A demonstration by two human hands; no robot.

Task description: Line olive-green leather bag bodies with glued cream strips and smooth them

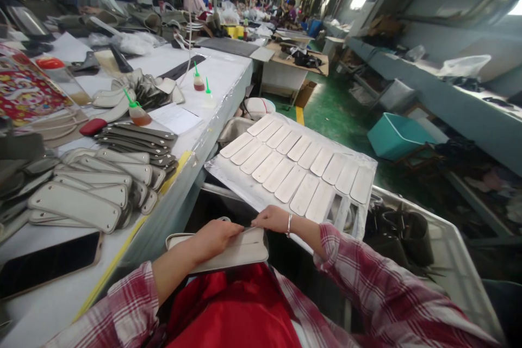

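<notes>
A white, rounded, leather-like piece [244, 249] with a thin line near its top lies tilted over my lap. My left hand [216, 236] rests on it, fingers closed over its upper edge. At the same edge, farther right, my right hand [273, 219] has thumb and finger pinched together; the exact spot between its fingertips is hidden. Just beyond my hands is a white board [216, 165] carrying two rows of flat rounded white pieces [289, 179].
The worktable [230, 84] on my left holds stacked riveted pale strips [77, 204], dark grey strips [138, 138], a phone [51, 261] and a green-tipped bottle [138, 113]. A white crate [460, 261] with dark pieces stands at right. A teal bin [395, 136] is farther off.
</notes>
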